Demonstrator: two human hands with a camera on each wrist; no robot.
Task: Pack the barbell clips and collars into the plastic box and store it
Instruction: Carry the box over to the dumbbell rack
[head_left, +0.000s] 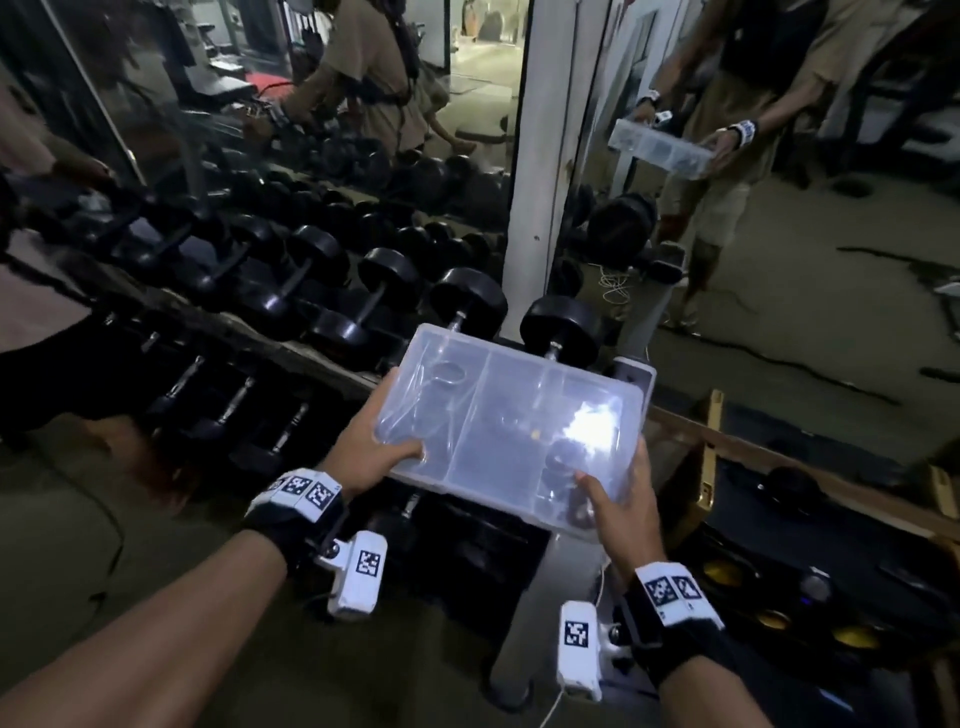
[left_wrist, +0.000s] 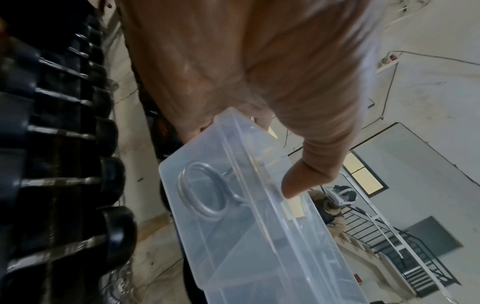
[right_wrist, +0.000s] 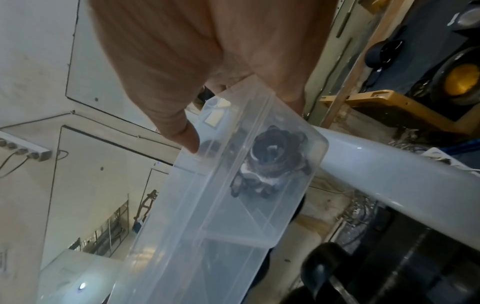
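With the lidded box (head_left: 511, 426) gripped at its near corners by my left hand (head_left: 370, 451) and right hand (head_left: 618, 512), a spring clip (left_wrist: 201, 193) and dark collar (right_wrist: 274, 162) already inside, packing looked complete; I judged only storage near the dumbbell rack (head_left: 291, 291) remained

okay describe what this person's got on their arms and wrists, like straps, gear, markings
Both forearms are bare, with no sleeves. The left hand and right hand wear no gloves. Each wrist has a black strap topped with white blocks printed with black square codes. A white camera housing with one such code hangs beneath each, thin white cables trailing.
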